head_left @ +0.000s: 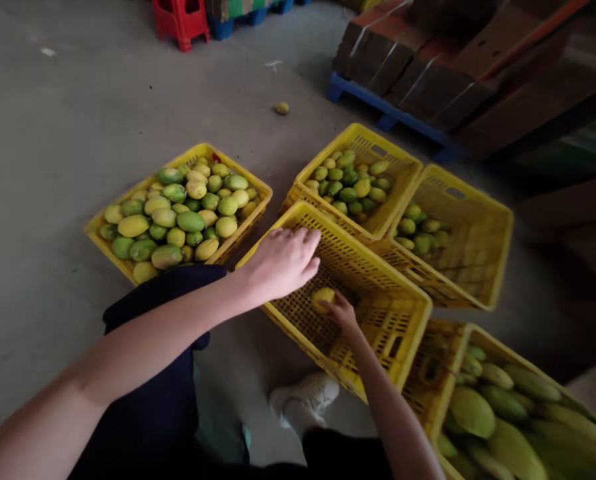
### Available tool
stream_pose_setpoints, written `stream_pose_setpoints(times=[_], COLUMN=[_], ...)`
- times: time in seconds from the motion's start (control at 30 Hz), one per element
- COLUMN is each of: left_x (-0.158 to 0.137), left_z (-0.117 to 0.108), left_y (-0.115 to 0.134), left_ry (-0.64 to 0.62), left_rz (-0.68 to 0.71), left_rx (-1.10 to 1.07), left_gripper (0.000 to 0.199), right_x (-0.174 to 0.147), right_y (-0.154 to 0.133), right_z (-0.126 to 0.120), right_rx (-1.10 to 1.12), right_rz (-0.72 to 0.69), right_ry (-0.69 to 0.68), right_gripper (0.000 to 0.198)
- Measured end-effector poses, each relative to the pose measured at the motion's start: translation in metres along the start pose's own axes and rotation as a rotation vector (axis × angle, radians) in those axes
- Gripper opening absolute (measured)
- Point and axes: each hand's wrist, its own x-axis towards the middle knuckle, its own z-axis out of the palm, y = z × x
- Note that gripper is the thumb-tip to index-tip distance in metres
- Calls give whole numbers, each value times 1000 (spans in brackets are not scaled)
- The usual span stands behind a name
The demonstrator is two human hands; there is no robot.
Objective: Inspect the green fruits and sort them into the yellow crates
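Note:
My right hand reaches down inside a yellow plastic crate, its fingers closed around a yellow lemon. Over the left part of that crate is my left hand, back upward. Its fingers bend loosely, the thumb stands apart, and no fruit shows in it; the palm is hidden. The part of the crate floor that shows holds no other fruit. To the left, another yellow crate is heaped with green and yellow lemons.
Behind stand two yellow crates partly filled with similar fruit. Larger green fruit fills a crate at lower right. A loose fruit lies on the floor. Boxes on a blue pallet and a red stool stand farther back.

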Motion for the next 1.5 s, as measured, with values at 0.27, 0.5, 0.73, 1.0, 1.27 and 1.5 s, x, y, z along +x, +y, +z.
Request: stream_pose_setpoints(times=[0.27, 0.5, 0.73, 1.0, 1.27, 1.5], left_x=[20, 17, 9, -10, -25, -30], left_z=[17, 6, -9, -16, -11, -18], left_y=[24, 44, 48, 47, 52, 57], left_ry=[54, -190, -180, -97, 3, 19], left_rz=[-461, -949, -743, -762, -825, -807], left_rx=[-1256, -1869, -2128, -2110, -1978, -2002], left_gripper=[37, 32, 37, 35, 43, 41], right_x=[-27, -75, -155, -183, -216, -288], right_y=[-174, -199, -76, 4, 36, 47], right_z=[-46, -82, -97, -43, -9, 33], right_rx=[194, -309, -816, -981, -961, -894], right_rz=[-225, -168, 185, 228, 157, 103], right_ry=[-48, 300, 83, -80, 97, 258], right_gripper=[94, 52, 45, 38, 50, 48])
